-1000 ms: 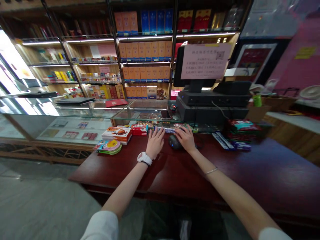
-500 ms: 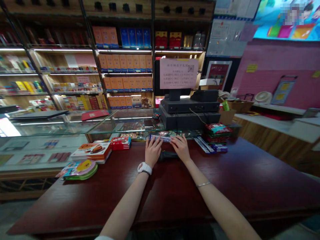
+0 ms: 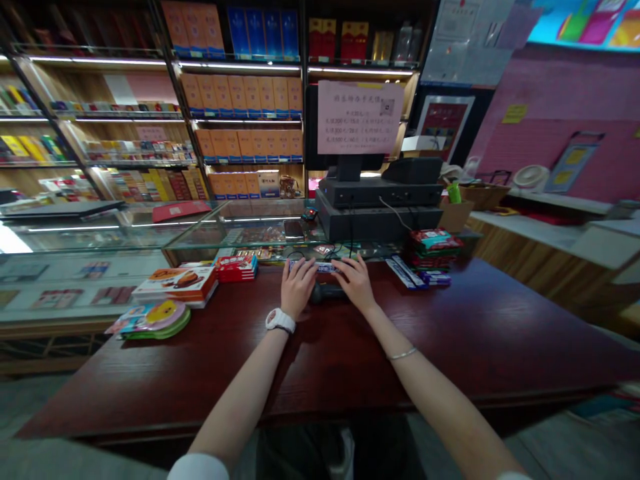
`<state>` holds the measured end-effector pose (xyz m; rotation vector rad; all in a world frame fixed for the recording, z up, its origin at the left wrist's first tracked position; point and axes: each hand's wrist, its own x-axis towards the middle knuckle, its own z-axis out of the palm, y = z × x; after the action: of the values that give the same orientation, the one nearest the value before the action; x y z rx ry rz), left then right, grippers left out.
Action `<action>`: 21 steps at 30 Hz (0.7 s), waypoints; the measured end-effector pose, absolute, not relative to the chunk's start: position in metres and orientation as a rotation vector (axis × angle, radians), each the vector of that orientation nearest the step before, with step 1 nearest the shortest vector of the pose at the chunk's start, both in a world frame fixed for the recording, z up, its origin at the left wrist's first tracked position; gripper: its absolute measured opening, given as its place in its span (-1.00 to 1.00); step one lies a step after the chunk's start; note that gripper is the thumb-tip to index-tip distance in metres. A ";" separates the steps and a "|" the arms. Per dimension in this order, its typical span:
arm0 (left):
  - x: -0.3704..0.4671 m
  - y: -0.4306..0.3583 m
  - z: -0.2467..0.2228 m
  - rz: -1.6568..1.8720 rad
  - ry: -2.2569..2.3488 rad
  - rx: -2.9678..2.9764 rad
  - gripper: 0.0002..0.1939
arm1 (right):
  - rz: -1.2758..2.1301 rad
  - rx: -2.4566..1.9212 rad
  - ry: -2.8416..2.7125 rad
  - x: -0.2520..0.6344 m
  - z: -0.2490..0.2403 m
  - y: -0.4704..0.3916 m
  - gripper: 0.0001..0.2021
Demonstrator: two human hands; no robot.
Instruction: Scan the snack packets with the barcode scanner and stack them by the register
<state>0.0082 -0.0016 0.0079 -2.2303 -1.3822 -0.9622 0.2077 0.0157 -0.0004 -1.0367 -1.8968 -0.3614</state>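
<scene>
A slim blue-purple and white stick-shaped packet (image 3: 326, 267) lies crosswise between my hands at the far side of the dark red table (image 3: 320, 373). My left hand (image 3: 298, 288) has its fingers on the left end, and my right hand (image 3: 357, 283) grips the right end. Parts of both ends are hidden under the fingers. Just nearer to me, a black handle-shaped device (image 3: 331, 292), perhaps a scanner, lies between the hands. To the right are similar long packets (image 3: 406, 272) and a stack of red and green bags (image 3: 435, 248).
On the left sit red boxes (image 3: 237, 268), an orange and white snack box (image 3: 176, 285) and a round-ended colourful pack (image 3: 153, 319). Behind the table stand a glass case (image 3: 245, 230) and a black register (image 3: 377, 207) with a paper sign (image 3: 359, 117). Stocked shelves rise beyond.
The view has tilted downward, so the shelves sit higher in the picture. Both hands stay at the packet's ends, with little other visible movement.
</scene>
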 end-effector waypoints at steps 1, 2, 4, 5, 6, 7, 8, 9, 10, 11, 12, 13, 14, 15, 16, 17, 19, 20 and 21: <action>0.008 -0.002 0.008 -0.965 -1.385 -2.227 -0.64 | -0.358 -1.031 -1.908 0.207 0.000 0.015 -0.73; 0.007 -0.002 0.008 -0.967 -1.388 -2.226 -0.64 | -0.352 -1.028 -1.918 0.206 0.000 0.014 -0.73; 0.005 -0.002 0.008 -0.971 -1.389 -2.227 -0.63 | -0.337 -1.031 -1.941 0.206 0.001 0.014 -0.73; 0.005 -0.001 0.008 -0.970 -1.386 -2.231 -0.63 | -0.332 -1.035 -1.953 0.206 0.001 0.014 -0.73; 0.004 -0.001 0.007 -0.969 -1.384 -2.234 -0.63 | -0.330 -1.040 -1.964 0.206 0.001 0.015 -0.73; 0.004 -0.001 0.007 -0.966 -1.385 -2.235 -0.63 | -0.332 -1.043 -1.974 0.206 0.001 0.015 -0.73; 0.004 -0.001 0.007 -0.960 -1.387 -2.236 -0.63 | -0.335 -1.044 -1.982 0.206 0.001 0.015 -0.73; 0.004 -0.001 0.007 -0.952 -1.389 -2.236 -0.62 | -0.337 -1.042 -1.988 0.206 0.001 0.016 -0.74; 0.003 -0.001 0.008 -0.945 -1.390 -2.236 -0.62 | -0.335 -1.039 -1.991 0.206 0.001 0.016 -0.74; 0.003 -0.001 0.008 -0.943 -1.390 -2.234 -0.62 | -0.330 -1.035 -1.990 0.205 0.000 0.016 -0.74; 0.003 -0.001 0.008 -0.945 -1.390 -2.233 -0.62 | -0.321 -1.031 -1.989 0.205 0.000 0.016 -0.75; 0.003 -0.001 0.008 -0.953 -1.392 -2.231 -0.62 | -0.309 -1.028 -1.988 0.204 0.000 0.016 -0.74; 0.003 -0.001 0.008 -0.965 -1.396 -2.226 -0.63 | -0.295 -1.025 -1.990 0.203 -0.001 0.016 -0.74; 0.003 -0.001 0.008 -0.977 -1.403 -2.222 -0.63 | -0.283 -1.023 -1.990 0.202 -0.001 0.016 -0.73; 0.002 -0.001 0.008 -0.987 -1.410 -2.218 -0.63 | -0.274 -1.019 -1.988 0.201 -0.001 0.016 -0.73; 0.002 -0.001 0.009 -0.994 -1.417 -2.215 -0.64 | -0.268 -1.017 -1.987 0.200 -0.001 0.016 -0.72; 0.002 -0.001 0.009 -1.007 -1.418 -2.213 -0.64 | -0.260 -1.018 -1.982 0.199 -0.001 0.016 -0.71; 0.002 -0.001 0.009 -1.012 -1.414 -2.213 -0.64 | -0.255 -1.021 -1.979 0.199 -0.001 0.016 -0.70; 0.002 -0.001 0.010 -1.017 -1.412 -2.212 -0.64 | -0.251 -1.026 -1.975 0.199 -0.001 0.016 -0.70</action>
<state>0.0021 -0.0013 0.0095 -2.2121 -1.4118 -1.0168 0.1985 0.0156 -0.0012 -1.0256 -1.9751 -0.2511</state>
